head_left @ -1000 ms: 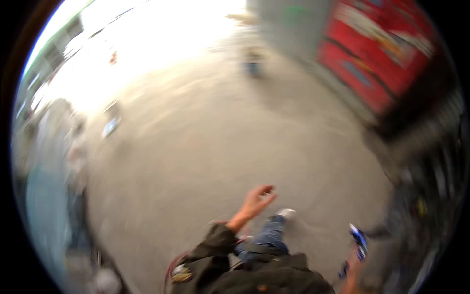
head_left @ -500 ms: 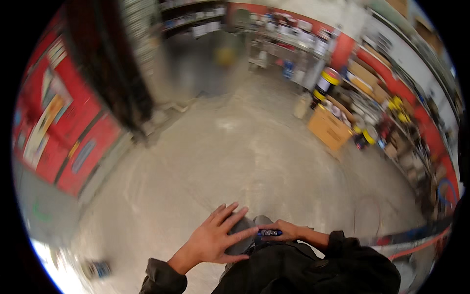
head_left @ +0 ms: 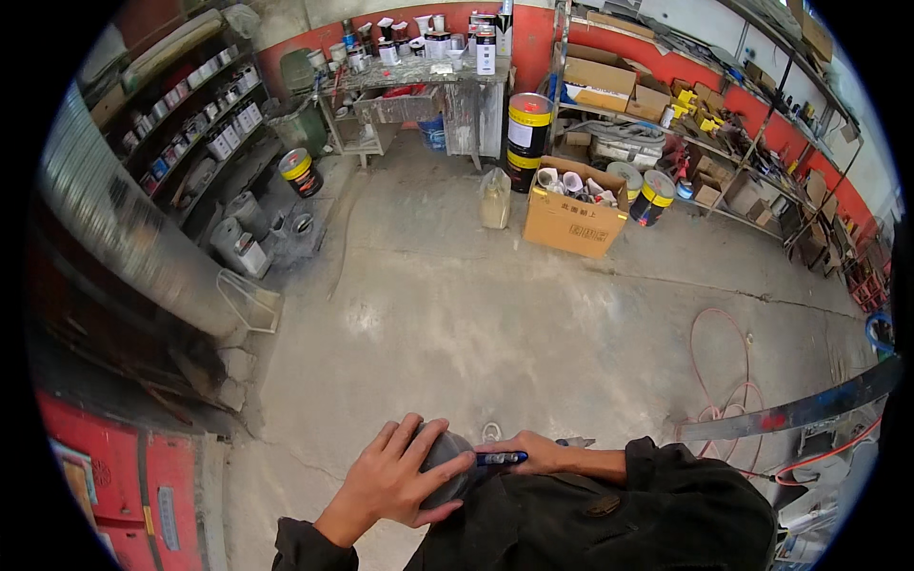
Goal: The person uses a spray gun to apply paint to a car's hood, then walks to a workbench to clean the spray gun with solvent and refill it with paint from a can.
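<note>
My left hand (head_left: 395, 481) is bent around a round grey disc (head_left: 443, 455), with the fingers well spread and their tips near the edge of it; the thumb is at the side closest to my body. My right hand (head_left: 536, 451) is closed on a blue tool (head_left: 502, 458), whose visible part points to the left, toward the disc. The tool and the disc meet beside my left forefinger, but I cannot tell how they are joined, because the fingers cover this place. Both things are in front of my body, above the concrete floor (head_left: 457, 324), and the tip of a light shoe (head_left: 491, 432) shows just beyond them. My sleeves are dark and pushed up from the wrists.

Farther away, a cardboard box (head_left: 574, 228) stands open, with several pale things inside it. A bag (head_left: 494, 205) is at its left, and a black and yellow drum (head_left: 654, 198) stands at its right. Behind, a bench (head_left: 464, 114) carries many cans and containers. On my right side, a thin red hose (head_left: 728, 412) lies in loops upon the floor, near a long grey bar (head_left: 809, 407).
</note>
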{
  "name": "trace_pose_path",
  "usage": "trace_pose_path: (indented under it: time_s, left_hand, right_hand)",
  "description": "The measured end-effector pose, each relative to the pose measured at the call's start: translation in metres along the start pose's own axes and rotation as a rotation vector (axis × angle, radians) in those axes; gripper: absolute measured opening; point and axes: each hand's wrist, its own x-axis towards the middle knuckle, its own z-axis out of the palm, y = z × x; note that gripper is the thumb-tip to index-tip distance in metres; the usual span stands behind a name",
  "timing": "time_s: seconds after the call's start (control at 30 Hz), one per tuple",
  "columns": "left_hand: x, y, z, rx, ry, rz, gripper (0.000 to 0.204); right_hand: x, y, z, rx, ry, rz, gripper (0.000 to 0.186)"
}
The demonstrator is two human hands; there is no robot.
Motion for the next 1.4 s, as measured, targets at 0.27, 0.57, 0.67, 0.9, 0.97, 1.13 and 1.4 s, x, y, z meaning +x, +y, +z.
trace_pose_path:
  time_s: [0.27,0.57,0.67,0.9,0.97,1.13,1.4]
  left_hand:
    - [0.143,-0.163,0.028,-0.030,0.056,-0.523,0.069]
    - [0.292,-0.358,0.020,-0.311,-0.121,-0.400,0.098]
    - [0.354,-0.412,0.023,-0.518,0.001,-0.325,0.098]
    - [0.468,-0.504,0.068,-1.384,0.134,-0.423,0.106]
    - [0.490,-0.530,0.094,-1.428,0.175,-0.517,0.102]
    - [0.546,-0.590,0.144,-1.459,0.238,-0.749,0.083]
    - [0.639,-0.630,0.190,-1.301,0.350,-1.231,0.071]
  right_hand:
    - [0.135,0.033,-0.092,-0.327,0.643,0.213,0.069]
    - [0.280,0.090,-0.242,-0.373,0.931,0.156,0.078]
    - [0.311,0.109,-0.281,-0.283,1.032,0.248,0.079]
    - [0.346,0.162,-0.372,0.038,1.263,0.310,0.053]
    - [0.347,0.177,-0.403,0.081,1.251,0.400,0.052]
    - [0.339,0.257,-0.502,0.073,1.338,0.408,0.052]
    - [0.247,0.437,-0.613,0.004,1.504,0.791,0.059]
